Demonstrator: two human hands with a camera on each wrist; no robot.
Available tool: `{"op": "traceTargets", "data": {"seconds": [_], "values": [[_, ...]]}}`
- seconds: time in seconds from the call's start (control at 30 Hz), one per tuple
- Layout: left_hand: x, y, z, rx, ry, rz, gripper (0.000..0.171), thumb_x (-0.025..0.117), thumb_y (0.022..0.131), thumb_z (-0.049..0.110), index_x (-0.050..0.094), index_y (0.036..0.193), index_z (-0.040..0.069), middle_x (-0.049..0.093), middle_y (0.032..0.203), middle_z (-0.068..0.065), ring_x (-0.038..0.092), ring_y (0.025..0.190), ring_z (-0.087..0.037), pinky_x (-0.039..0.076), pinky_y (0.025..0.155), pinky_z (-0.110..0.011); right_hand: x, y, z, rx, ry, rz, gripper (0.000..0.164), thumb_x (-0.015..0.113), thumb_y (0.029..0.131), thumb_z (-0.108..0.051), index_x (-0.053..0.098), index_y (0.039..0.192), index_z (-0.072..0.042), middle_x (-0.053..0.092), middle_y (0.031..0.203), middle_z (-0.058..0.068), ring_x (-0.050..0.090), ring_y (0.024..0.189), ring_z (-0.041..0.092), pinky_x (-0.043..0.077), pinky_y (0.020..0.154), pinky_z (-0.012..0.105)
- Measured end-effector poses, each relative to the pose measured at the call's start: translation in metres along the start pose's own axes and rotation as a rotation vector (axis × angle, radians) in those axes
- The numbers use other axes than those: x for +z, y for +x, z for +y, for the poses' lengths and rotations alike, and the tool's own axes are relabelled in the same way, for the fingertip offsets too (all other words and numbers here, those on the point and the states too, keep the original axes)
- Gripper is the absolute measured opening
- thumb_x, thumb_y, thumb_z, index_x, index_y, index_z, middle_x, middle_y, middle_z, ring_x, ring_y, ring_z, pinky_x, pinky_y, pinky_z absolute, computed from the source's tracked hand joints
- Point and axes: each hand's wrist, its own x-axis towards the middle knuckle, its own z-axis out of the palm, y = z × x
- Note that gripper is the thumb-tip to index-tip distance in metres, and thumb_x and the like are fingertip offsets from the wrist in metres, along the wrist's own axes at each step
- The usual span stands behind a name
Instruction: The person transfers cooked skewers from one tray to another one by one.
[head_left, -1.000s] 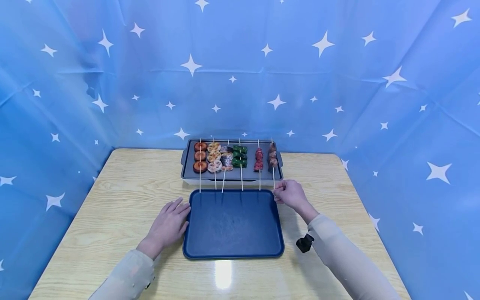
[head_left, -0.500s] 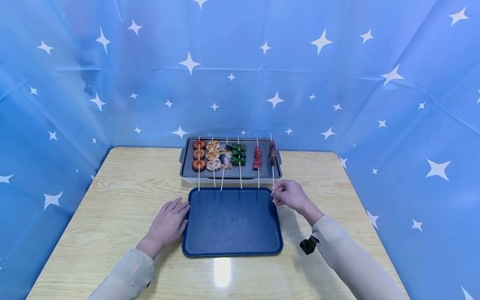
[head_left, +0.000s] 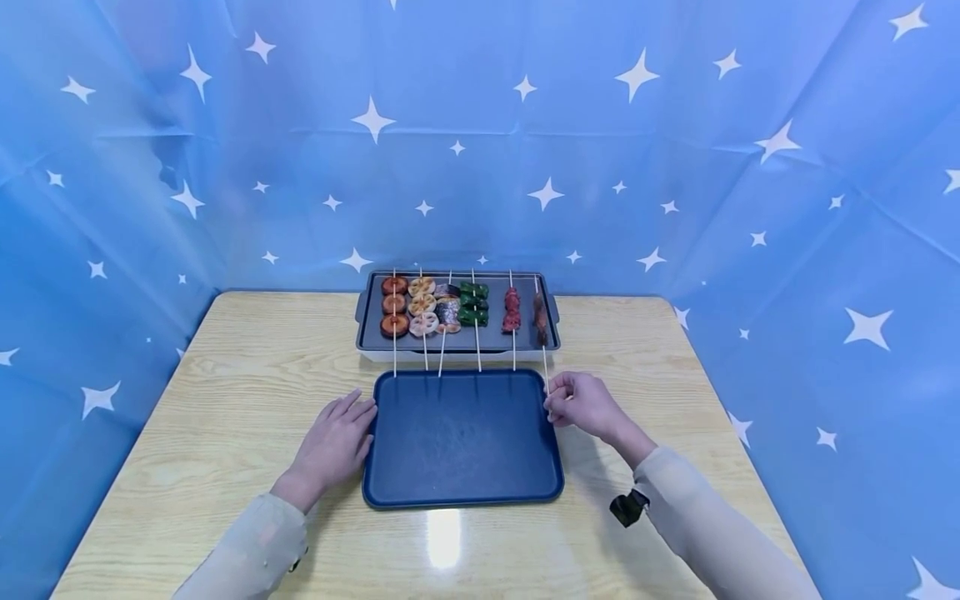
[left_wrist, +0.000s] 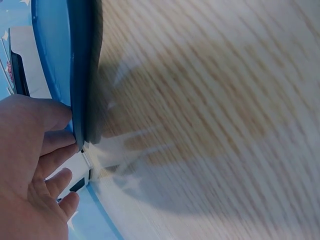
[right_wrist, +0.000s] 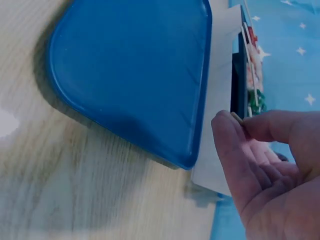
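My right hand [head_left: 585, 407] pinches the bare stick end of a brown meat skewer [head_left: 541, 321], whose meat lies over the right end of a dark grill pan [head_left: 495, 340]. In the right wrist view the stick end [right_wrist: 236, 118] shows between thumb and forefinger. At the left rim of a blue tray [head_left: 461, 442], my left hand [head_left: 333, 442] touches the edge with its fingers mostly straight. The left wrist view shows thumb and forefinger against the tray rim [left_wrist: 75, 75].
More skewers lie side by side on the pan: round brown slices [head_left: 394, 304], lotus root slices [head_left: 422, 305], fish pieces [head_left: 448, 310], green pieces [head_left: 473, 304] and red meat [head_left: 512, 311]. Their sticks reach over the tray's far edge. A star-patterned blue cloth [head_left: 450, 167] hangs behind the wooden table [head_left: 247, 375].
The brown meat skewer has turned, showing a narrower side, and has slid slightly toward me with my right hand. The left hand stays at the tray. The head view has shifted a little.
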Motion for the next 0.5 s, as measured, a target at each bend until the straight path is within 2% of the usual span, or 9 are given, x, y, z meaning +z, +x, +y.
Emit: {"op": "traceTargets", "data": {"seconds": [0.2, 0.33, 0.5], "values": [[-0.001, 0.001, 0.000, -0.001, -0.013, 0.007, 0.046, 0.066, 0.090, 0.021, 0.061, 0.129, -0.001, 0.059, 0.137, -0.014, 0.042, 0.139, -0.036, 0.035, 0.115, -0.053, 0.003, -0.010, 0.008, 0.019, 0.020, -0.042, 0.011, 0.059, 0.088, 0.001, 0.059, 0.098, 0.005, 0.070, 0.078, 0.014, 0.068, 0.070, 0.017, 0.063, 0.070, 0.042], [-0.001, -0.001, 0.001, 0.000, -0.016, -0.003, 0.046, 0.066, 0.090, 0.021, 0.060, 0.129, -0.002, 0.059, 0.137, -0.014, 0.042, 0.139, -0.036, 0.036, 0.115, -0.054, 0.005, -0.020, 0.016, 0.003, 0.050, -0.111, 0.010, 0.058, 0.087, 0.001, 0.057, 0.095, 0.008, 0.069, 0.075, 0.012, 0.068, 0.069, 0.018, 0.063, 0.071, 0.046], [-0.001, -0.001, 0.001, 0.003, -0.002, 0.014, 0.045, 0.067, 0.089, 0.021, 0.061, 0.128, -0.002, 0.060, 0.136, -0.014, 0.043, 0.138, -0.036, 0.036, 0.114, -0.053, 0.007, -0.030, 0.025, -0.026, 0.065, -0.176, 0.012, 0.058, 0.087, 0.001, 0.057, 0.094, 0.010, 0.068, 0.075, 0.015, 0.066, 0.066, 0.018, 0.062, 0.067, 0.045]]}}
